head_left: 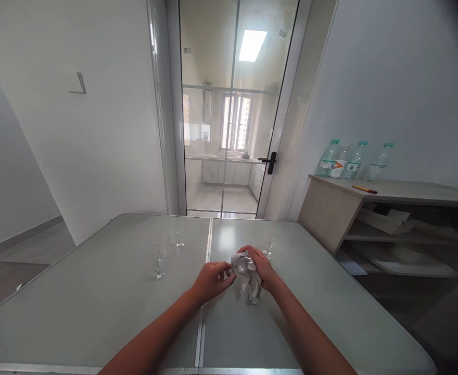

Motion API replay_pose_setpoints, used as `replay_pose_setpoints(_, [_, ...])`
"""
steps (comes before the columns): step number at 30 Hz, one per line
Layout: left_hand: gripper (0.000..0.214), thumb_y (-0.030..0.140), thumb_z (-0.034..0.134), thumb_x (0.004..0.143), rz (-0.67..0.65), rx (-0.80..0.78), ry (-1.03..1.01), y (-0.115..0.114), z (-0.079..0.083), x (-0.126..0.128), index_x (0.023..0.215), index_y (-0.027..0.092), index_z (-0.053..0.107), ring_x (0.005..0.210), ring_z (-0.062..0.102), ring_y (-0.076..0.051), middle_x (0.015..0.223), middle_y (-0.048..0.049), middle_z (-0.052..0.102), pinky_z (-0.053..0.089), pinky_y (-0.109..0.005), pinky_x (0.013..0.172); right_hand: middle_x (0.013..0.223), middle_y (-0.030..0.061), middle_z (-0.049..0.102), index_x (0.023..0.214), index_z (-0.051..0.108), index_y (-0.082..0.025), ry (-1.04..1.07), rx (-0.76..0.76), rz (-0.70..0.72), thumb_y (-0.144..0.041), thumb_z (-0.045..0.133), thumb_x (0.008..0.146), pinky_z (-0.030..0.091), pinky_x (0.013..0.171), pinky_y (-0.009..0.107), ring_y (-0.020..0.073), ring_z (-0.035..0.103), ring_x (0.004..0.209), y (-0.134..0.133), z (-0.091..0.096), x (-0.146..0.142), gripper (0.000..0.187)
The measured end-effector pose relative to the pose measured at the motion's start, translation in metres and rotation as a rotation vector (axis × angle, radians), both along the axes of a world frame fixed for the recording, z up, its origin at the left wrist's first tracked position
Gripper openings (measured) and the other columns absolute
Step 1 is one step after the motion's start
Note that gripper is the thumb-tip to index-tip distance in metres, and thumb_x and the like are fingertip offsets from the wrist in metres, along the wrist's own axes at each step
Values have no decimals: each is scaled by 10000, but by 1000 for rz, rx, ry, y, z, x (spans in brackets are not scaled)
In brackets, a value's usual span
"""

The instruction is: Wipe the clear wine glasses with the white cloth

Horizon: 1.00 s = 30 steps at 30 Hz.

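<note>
The left hand (212, 280) pinches the end of a clear glass (232, 271); the right hand (261, 267) grips a crumpled, whitish-grey cloth (254, 285) around it, ends hanging loose.

soft, cool, fairly even light fills the room; the brightest spots are the white light panel (252, 46) seen in the glass door (209, 65) and the washed-out window (236, 122) beyond. a pale glare sits on the worktop (107, 307), the inside of the cabinet (330, 213) sinks into shadow, the clear glasses (178, 244) look faint, wide-angle stretch tilts the walls (107, 151), and the upper right corner goes black
</note>
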State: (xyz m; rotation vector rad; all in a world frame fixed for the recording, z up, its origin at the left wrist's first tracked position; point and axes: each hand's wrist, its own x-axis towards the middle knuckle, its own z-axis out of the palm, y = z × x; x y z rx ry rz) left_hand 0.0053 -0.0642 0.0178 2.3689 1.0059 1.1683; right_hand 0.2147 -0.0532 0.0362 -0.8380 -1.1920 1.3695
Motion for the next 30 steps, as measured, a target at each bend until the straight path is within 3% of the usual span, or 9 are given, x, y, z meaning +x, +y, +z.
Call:
replay_pose_setpoints(6, [183,355,703,837,56,-189,-206,-2,7,4,878,181,741,578,580,-110,658,0,676,461,-223,617,891,32,684,1033,712,-217,89,9,-33,-550,647,882,487,692,299,199,607,760,-3,3,-4,371])
replay_pose_setpoints(11, [361,502,729,813,14,-520,-478,-1,6,11,851,143,737,573,594,-130,713,-55,711,458,-231,540,976,44,697,1176,679,-230,95,22,-15,-566,564,928,516,721,312,215,630,820,-3,0,-8,433])
replay_pose_setpoints(14, [418,545,736,794,19,-662,-601,2,3,12,829,129,715,504,538,-101,679,-47,689,418,-218,493,1129,67,692,1320,609,-249,-65,145,-98,-550,518,960,542,809,345,238,651,939,0,-11,-9,479])
replay_pose_setpoints(18, [462,584,743,766,-20,-772,-702,6,0,12,754,128,666,461,486,-75,676,-34,669,399,-217,475,1358,87,613,1509,440,-280,-482,472,-175,-364,467,998,524,979,414,253,634,1115,3,-22,-9,518])
replay_pose_setpoints(22, [452,578,705,793,-29,-784,-698,6,-2,13,709,143,616,441,467,-75,623,-16,635,391,-221,472,1529,108,472,1537,420,-273,-828,761,-153,-201,369,1009,437,1126,476,273,481,1375,1,-22,-7,536])
replay_pose_setpoints(24, [415,544,667,821,1,-734,-636,6,-4,15,696,153,599,427,471,-84,588,-9,619,368,-219,454,1514,89,495,1527,441,-291,-999,910,-125,-173,396,1000,344,1194,546,280,408,1432,0,-18,-6,542])
replay_pose_setpoints(27, [305,425,618,843,35,-627,-522,4,-6,16,683,167,584,447,510,-106,570,-3,606,363,-218,458,1395,69,595,1521,449,-304,-1176,1077,-119,-134,457,959,201,1234,638,284,424,1398,-2,-11,-5,587])
replay_pose_setpoints(30, [219,286,603,824,45,-463,-365,-1,-7,16,640,176,558,532,565,-126,589,-9,622,377,-219,518,1285,80,645,1498,476,-280,-1211,1112,-148,-140,507,917,182,1230,643,292,485,1309,-3,-6,-6,599])
